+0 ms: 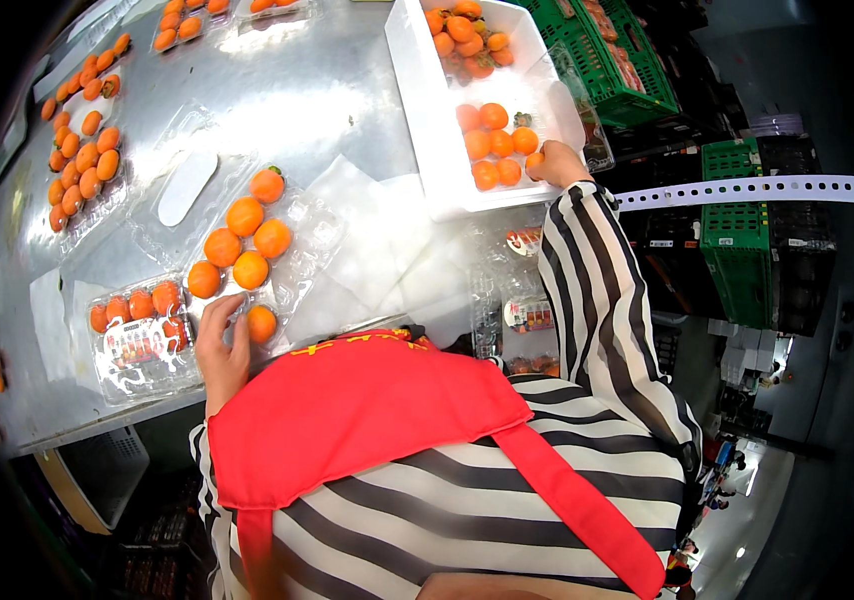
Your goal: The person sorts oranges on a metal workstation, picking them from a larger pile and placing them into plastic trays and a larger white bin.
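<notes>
My right hand reaches over the right wall of a white foam box, its fingers closed round a persimmon that they partly cover. Several more orange persimmons lie in the near part of that box. On the metal table my left hand rests with thumb and fingers apart, beside a single persimmon. Just beyond it, several persimmons sit in an unlidded clear plastic tray. A closed, labelled clear pack of persimmons stands left of this hand.
Trays of persimmons line the table's far left. A white oval pad lies in another clear tray. Stacked clear packs sit below the foam box. Green crates and a perforated white strip are at right.
</notes>
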`<control>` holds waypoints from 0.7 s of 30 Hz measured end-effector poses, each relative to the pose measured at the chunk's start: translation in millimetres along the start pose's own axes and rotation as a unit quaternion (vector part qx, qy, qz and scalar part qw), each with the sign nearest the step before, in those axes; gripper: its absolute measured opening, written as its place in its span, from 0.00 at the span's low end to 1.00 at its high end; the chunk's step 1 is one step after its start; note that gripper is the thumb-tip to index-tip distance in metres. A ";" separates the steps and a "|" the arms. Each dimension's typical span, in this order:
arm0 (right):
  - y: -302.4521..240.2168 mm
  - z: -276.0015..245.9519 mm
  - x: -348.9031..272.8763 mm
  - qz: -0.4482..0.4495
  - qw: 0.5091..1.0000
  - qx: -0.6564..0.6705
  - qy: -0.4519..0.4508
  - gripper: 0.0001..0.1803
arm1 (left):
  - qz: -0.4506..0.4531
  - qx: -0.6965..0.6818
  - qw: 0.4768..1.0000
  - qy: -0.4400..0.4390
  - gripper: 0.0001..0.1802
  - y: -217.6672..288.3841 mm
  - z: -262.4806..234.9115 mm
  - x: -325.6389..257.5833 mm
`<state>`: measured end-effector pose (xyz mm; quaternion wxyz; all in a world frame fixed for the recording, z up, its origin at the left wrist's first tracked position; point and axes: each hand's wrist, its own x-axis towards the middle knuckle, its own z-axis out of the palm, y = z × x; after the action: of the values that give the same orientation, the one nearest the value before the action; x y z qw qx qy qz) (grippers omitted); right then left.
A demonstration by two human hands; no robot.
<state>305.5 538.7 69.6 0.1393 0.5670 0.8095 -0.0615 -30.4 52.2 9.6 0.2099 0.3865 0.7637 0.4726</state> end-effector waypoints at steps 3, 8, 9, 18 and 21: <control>-4.7 11.3 10.3 -0.026 0.999 -0.031 0.012 0.23 | -0.008 0.003 1.000 0.004 0.12 -1.2 -1.1 -7.2; 31.3 25.2 14.4 0.001 1.000 0.019 0.009 0.22 | 0.012 0.013 1.000 0.002 0.12 -3.2 -4.5 1.7; 30.1 32.4 28.4 -0.006 1.000 0.021 0.015 0.22 | 0.001 0.023 1.000 0.015 0.12 -4.2 -5.7 -3.4; -15.1 0.3 -14.0 -0.056 0.989 0.007 0.133 0.23 | 0.095 0.169 0.979 0.065 0.17 0.3 1.9 8.8; -39.9 -6.3 -28.8 -0.062 0.977 0.088 0.187 0.19 | 0.133 0.184 0.971 0.070 0.19 -0.6 5.9 20.4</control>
<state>276.4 500.4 81.8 -0.0686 0.5274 0.8461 -0.0341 -39.1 71.4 7.3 0.0158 0.4826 0.7921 0.3733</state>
